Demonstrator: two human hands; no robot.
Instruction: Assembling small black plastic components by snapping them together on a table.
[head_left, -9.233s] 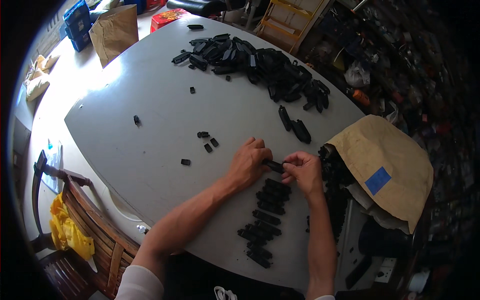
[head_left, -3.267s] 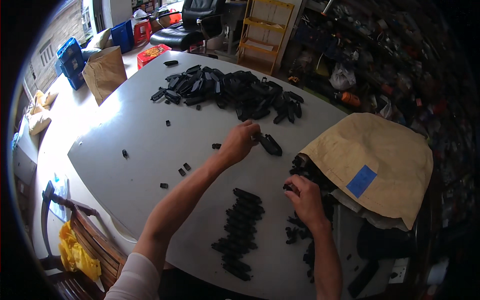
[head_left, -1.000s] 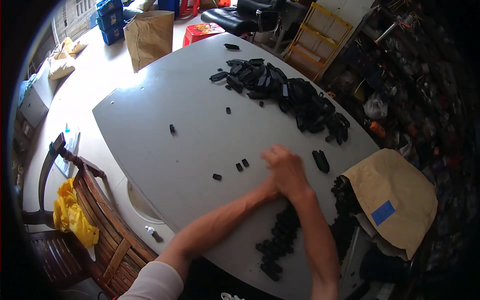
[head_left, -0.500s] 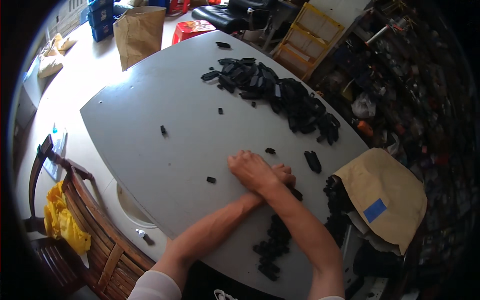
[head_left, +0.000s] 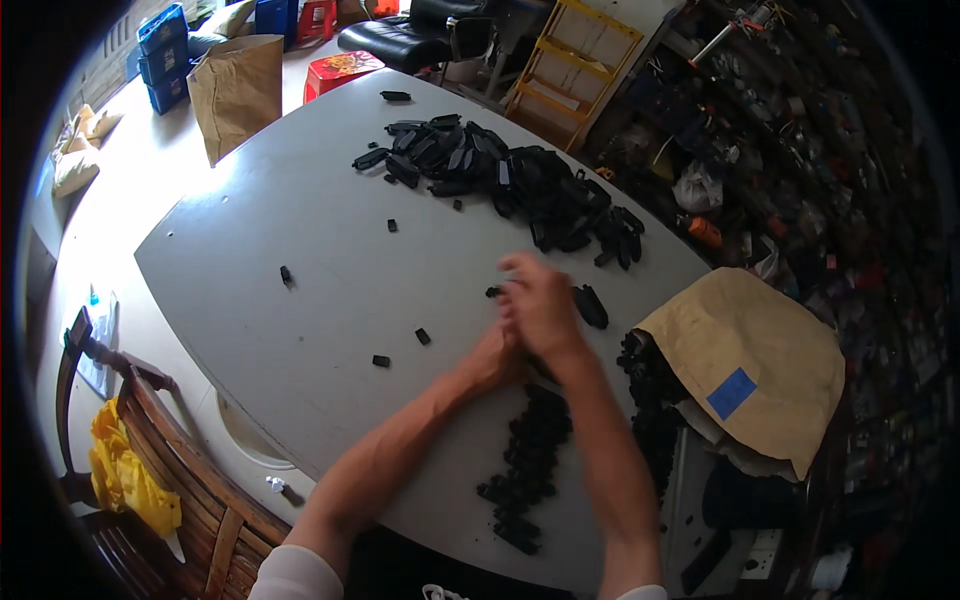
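Note:
My right hand [head_left: 543, 308] is raised over the table, its fingers curled and blurred. Just below it, and pressed close, my left hand [head_left: 502, 352] is closed, with most of its fingers hidden behind the right. A dark edge shows under the right wrist, but I cannot make out what either hand holds. Beside the right fingertips lies a small black piece [head_left: 494, 292], and right of the hand a longer black plastic part [head_left: 591, 307]. Two small black blocks [head_left: 422, 337] [head_left: 381, 361] lie left of my hands. Between my forearms spreads a cluster of black parts [head_left: 525, 455].
A large heap of long black parts [head_left: 520, 180] covers the table's [head_left: 240, 230] far right. At the right edge a brown paper bag [head_left: 770, 340] lies on its side, black pieces [head_left: 645, 385] at its mouth. A wooden chair [head_left: 190, 470] stands left, a red stool [head_left: 340, 70] beyond.
My right hand has uncrossed from over the left and moved right. A small black block now lies on the table near where its fingers were. The whole view has shifted somewhat.

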